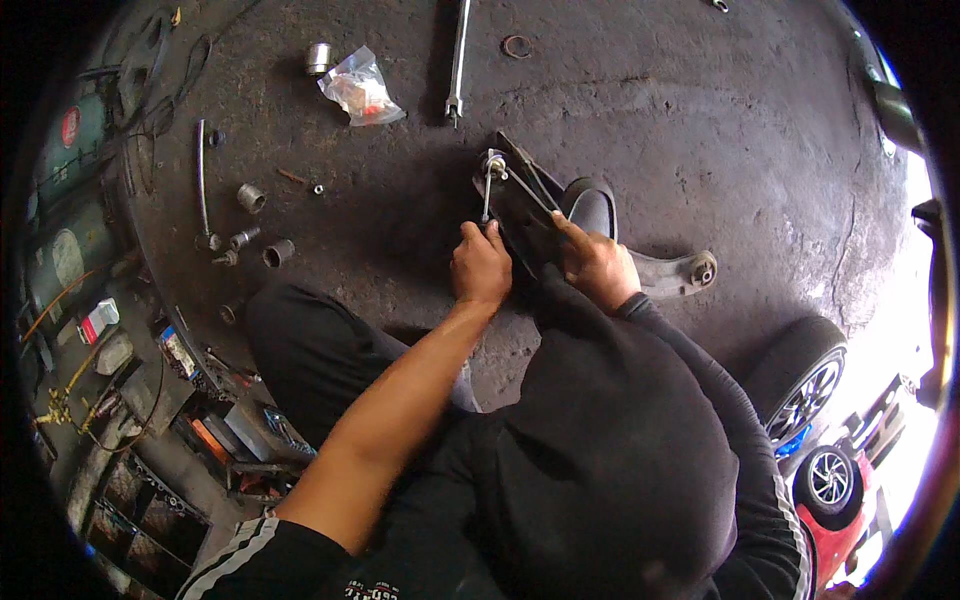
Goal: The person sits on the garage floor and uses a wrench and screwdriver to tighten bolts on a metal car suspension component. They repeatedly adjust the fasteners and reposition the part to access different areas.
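Two bare hands at a dark metal part (515, 205) lying on the floor (660, 130) in front of the seated person. The left hand (481, 264) is closed around the lower end of a slim metal tool (487, 197), whose upper end reaches a small bright metal joint (495, 165) at the far end of the part. The right hand (600, 268), set apart from the left and to its right, grips a second, longer tool (530, 191) that slants up and leftward to the same joint; exact contact between the tips and the joint is too small to tell. Just beyond the right hand stands the rounded toe of a dark shoe (590, 207); below and to the right of it extends a curved grey metal arm (680, 272) ending in a bushed eye, its connection to the dark part hidden. Upper centre: a long metal wrench (459, 60) and, to its right, a thin ring (518, 46). Upper left: a clear plastic bag (362, 90) beside a bright metal cylinder (318, 59). Left: a long-handled bar (202, 180), a bolt (292, 177) near a nut (319, 189), and two sockets, one grey (251, 197) and one darker (279, 253). Lower right: a tyred wheel (800, 375) near a red car (838, 535).
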The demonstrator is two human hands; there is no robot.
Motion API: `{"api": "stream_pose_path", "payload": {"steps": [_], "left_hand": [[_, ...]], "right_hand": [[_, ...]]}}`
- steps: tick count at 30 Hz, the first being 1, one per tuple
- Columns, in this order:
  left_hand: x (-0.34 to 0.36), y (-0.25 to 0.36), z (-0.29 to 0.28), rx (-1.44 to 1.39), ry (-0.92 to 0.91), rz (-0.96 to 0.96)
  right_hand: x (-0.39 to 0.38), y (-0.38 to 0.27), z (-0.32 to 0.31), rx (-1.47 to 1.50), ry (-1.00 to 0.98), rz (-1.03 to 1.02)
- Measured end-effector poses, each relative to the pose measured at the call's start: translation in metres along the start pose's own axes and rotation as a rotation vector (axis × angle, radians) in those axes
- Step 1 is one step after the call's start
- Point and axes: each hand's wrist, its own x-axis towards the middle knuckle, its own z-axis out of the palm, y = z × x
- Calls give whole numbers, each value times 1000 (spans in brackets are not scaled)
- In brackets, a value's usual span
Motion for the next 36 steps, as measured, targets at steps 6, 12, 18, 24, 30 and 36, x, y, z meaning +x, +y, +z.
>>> {"api": "stream_pose_path", "payload": {"steps": [6, 12, 18, 24, 30, 36], "left_hand": [[3, 1, -14, 18, -68, -6], [9, 2, -34, 3, -135, 24], [18, 1, -49, 4, -208, 22], [24, -3, -60, -9, -258, 5], [22, -1, -58, 8, -245, 0], [23, 0, -59, 22, -234, -9]], "right_hand": [[5, -6, -9, -37, -26, 15], [7, -2, -7, -79, -47, 28], [11, -2, -5, -133, -45, 20], [18, -14, -34, -185, -84, -24], [43, -27, -74, -292, -208, -73], [62, -26, -96, -352, -284, -153]]}}
